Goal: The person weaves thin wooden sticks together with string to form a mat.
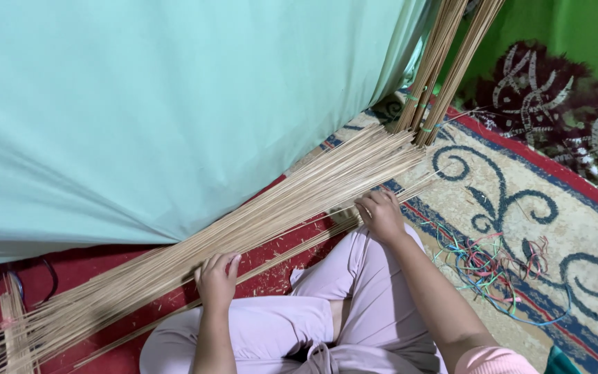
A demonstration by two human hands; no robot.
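A person sits on the floor with knees drawn up in pale pink trousers point(299, 325); a long sheaf of thin bamboo sticks point(243, 228) lies slantwise in front of the legs, running from the lower left corner up toward the middle right, across a red mat point(105, 266) and onto a patterned carpet point(520, 208). The left hand point(217, 277) rests on the near edge of the sticks about halfway along, fingers curled down over a few of them, thumb tucked beneath; whether it truly pinches any I cannot tell. The right hand point(381, 215) sits farther up the sheaf, near its upper end, fingers bent and pressing onto the sticks, knuckles upward; a thin strand of sticks runs from under it, apart from the main mass. A wide sheet of pale green cloth point(174, 104) hangs over the upper left, its lower edge just behind the sticks. Two more bundles of sticks point(444, 69) stand upright at the top, tied with green bands, their feet on the carpet close to the sheaf's upper end. A loose tangle of coloured strings point(500, 266) lies on the carpet to the right of the right forearm; a dark rug with pale swirls point(555, 104) lies beyond, against a green wall point(590, 34).
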